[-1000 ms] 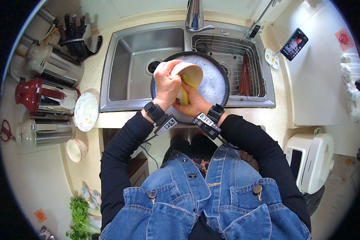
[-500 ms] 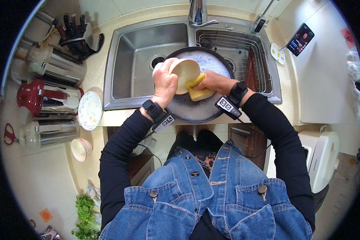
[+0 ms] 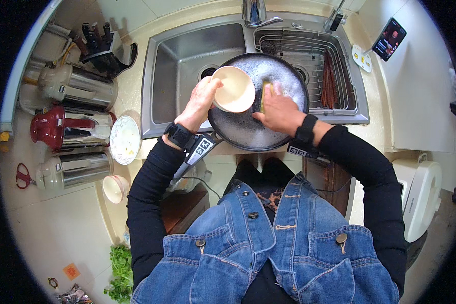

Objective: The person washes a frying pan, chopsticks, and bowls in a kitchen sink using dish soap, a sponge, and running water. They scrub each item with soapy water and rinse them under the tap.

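Note:
My left hand [image 3: 198, 103] grips a cream bowl [image 3: 234, 90] by its left rim, thumb over the edge. The bowl is tilted, so its pale inside shows, and it hangs over the left part of a wide dark-rimmed pan [image 3: 258, 148] of soapy water. My right hand [image 3: 282, 112] is down at the suds in the middle of the pan, with a yellow sponge [image 3: 265, 95] under its fingers and partly hidden by them. The bowl and the sponge are apart.
The pan lies across a double steel sink [image 3: 175, 58] below a faucet [image 3: 256, 14]. A wire rack [image 3: 314, 43] with brown chopsticks [image 3: 328, 81] fills the right basin. On the left stand a plate [image 3: 125, 140], another bowl [image 3: 115, 189], metal kettles [image 3: 78, 87] and a knife block [image 3: 109, 57]. A phone [image 3: 389, 39] is at right.
My right hand has taken the sponge out of the bowl and down to the suds. My left hand has turned the bowl so its inside faces up more.

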